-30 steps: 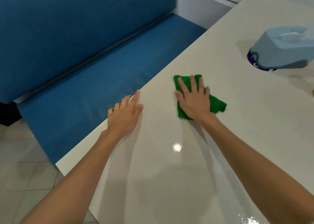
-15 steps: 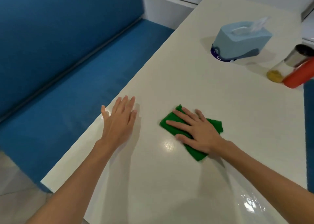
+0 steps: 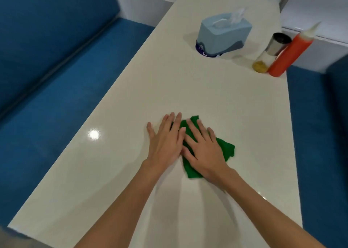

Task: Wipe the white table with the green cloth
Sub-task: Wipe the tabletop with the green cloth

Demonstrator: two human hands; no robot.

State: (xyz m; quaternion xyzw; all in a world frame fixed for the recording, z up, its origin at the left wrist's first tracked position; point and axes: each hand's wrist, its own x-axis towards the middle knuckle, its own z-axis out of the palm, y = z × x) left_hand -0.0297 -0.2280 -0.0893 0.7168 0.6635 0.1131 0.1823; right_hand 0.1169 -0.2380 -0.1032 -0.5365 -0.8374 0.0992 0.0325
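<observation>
- Change, left hand (image 3: pixel 165 146): 0.5 s ago it lies alone near the tabletop's left edge, apart from the cloth; now it sits just beside the right hand (image 3: pixel 203 150), its thumb side against the cloth.
- Change, green cloth (image 3: pixel 225 148): it is further from the left edge, at mid-width of the white tabletop (image 3: pixel 188 89).
- Cloth, lie: rumpled flat; its long axis runs roughly from near to far, with 1 flap jutting right.
- Left hand, pose: palm down, fingers straight and pointing away, little finger splayed left.
- Right hand, pose: palm down, pressing flat on the cloth, fingers straight and slightly spread, covering its middle.
- Far end: blue tissue box (image 3: pixel 224 35), steel-capped shaker (image 3: pixel 271 52), and red bottle (image 3: pixel 288 53).
</observation>
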